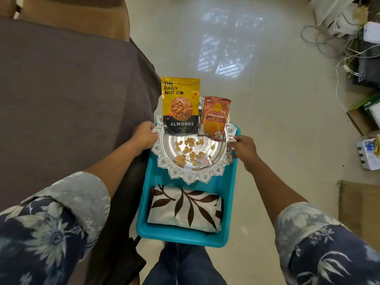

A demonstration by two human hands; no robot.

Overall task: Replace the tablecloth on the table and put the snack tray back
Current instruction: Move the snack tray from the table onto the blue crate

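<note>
A silver snack tray (192, 173) with a scalloped rim sits over the far half of a turquoise plastic bin (228, 204). On the tray stand a yellow almonds pouch (181, 105) and an orange snack packet (213, 118), with loose almonds (190, 150) and a small sachet (202, 162). My left hand (144, 134) grips the tray's left handle. My right hand (242, 148) grips its right handle. A folded white cloth with brown leaves (185, 208) lies in the bin's near half. The table to the left wears a grey-brown tablecloth (67, 95).
A brown chair back (72, 15) stands behind the table. Cables (329, 44), boxes (364, 114) and a cardboard sheet (359, 204) crowd the right side of the pale tiled floor (267, 120). My legs (183, 264) show below the bin.
</note>
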